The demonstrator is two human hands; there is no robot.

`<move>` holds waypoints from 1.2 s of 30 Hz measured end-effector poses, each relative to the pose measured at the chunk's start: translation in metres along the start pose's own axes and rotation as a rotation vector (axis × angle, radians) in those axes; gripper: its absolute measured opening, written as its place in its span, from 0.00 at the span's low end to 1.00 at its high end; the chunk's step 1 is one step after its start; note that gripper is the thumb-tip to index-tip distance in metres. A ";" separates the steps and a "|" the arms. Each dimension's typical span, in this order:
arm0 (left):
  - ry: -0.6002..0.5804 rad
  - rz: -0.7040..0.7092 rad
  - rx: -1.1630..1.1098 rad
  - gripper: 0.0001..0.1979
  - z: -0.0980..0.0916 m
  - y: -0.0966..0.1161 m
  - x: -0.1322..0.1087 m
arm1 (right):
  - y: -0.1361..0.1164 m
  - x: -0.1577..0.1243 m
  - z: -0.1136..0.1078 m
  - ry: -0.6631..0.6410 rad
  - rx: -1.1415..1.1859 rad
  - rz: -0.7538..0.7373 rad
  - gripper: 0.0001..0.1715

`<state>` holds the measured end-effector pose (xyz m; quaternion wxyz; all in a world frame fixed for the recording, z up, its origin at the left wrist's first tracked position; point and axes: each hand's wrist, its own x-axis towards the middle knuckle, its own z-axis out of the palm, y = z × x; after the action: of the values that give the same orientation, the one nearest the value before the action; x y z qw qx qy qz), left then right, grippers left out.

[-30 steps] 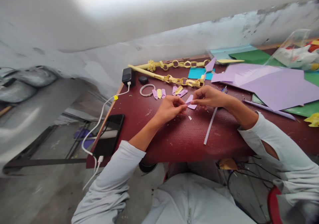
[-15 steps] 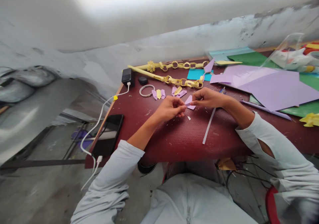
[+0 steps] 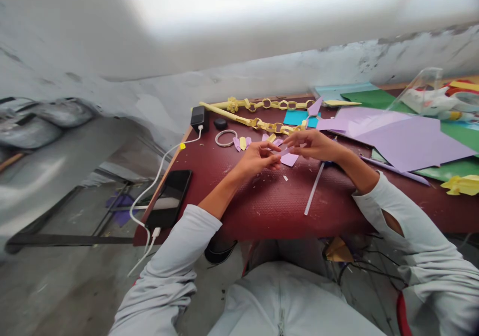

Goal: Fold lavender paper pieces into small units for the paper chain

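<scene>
Over the middle of the table, my left hand [image 3: 259, 158] pinches one end of a small purple paper piece [image 3: 285, 151]. My right hand [image 3: 313, 145] has its bent fingers at the other end of that piece, partly covering it. Just beneath lies another purple paper piece [image 3: 289, 160] on the tabletop. Behind my hands sit small folded paper bits, a yellow one [image 3: 243, 143] among purple ones, some hidden by my fingers. A narrow white strip [image 3: 314, 189] lies below my right hand, and a tiny white scrap [image 3: 285, 178] is near my left fingertips.
Yellow paper chains [image 3: 277, 127] run along the back, near a blue paper [image 3: 295, 117] and a tape ring [image 3: 226, 138]. Purple sheets [image 3: 407, 141] cover the right side. A phone [image 3: 170, 199] and a charger [image 3: 199, 118] with a white cable are at the left edge.
The view has shifted slightly. My right hand's fingers have lifted and spread a little over the small purple piece, while my left hand keeps its pinch.
</scene>
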<state>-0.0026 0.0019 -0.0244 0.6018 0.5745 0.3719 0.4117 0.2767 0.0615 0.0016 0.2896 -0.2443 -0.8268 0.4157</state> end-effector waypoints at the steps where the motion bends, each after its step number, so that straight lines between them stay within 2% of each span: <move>1: -0.004 0.008 0.000 0.27 0.002 0.000 0.000 | -0.001 0.001 0.005 -0.015 -0.002 -0.014 0.20; 4: 0.011 0.072 0.005 0.29 0.005 0.001 0.000 | 0.001 0.003 0.013 0.002 0.026 -0.022 0.18; 8: 0.030 0.141 0.054 0.24 0.005 0.001 0.000 | 0.002 0.002 0.011 -0.009 0.048 -0.013 0.22; 11: 0.029 0.130 0.095 0.22 0.004 0.001 0.000 | -0.002 0.003 0.011 -0.036 0.006 -0.052 0.25; 14: 0.023 0.120 0.114 0.22 0.004 0.001 0.000 | -0.005 0.004 0.014 -0.009 -0.046 -0.075 0.26; 20: 0.029 0.132 0.089 0.23 0.003 0.000 0.002 | -0.005 0.007 0.022 0.044 -0.064 -0.013 0.31; 25: 0.113 0.122 0.054 0.26 0.002 -0.002 0.006 | -0.008 0.009 0.029 -0.002 -0.072 0.006 0.30; 30: 0.110 0.144 0.067 0.26 0.003 -0.004 0.008 | -0.010 0.008 0.035 -0.049 -0.090 0.038 0.29; 33: 0.139 0.147 0.166 0.26 -0.011 -0.002 0.009 | -0.004 0.007 0.030 -0.024 -0.172 0.005 0.25; 36: 0.170 0.129 0.378 0.30 -0.042 0.006 0.008 | 0.007 0.006 0.019 0.086 -0.312 -0.018 0.22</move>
<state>-0.0388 0.0256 -0.0209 0.4222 0.6630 0.4546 0.4190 0.2604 0.0589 -0.0115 0.2867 -0.2966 -0.8704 0.2688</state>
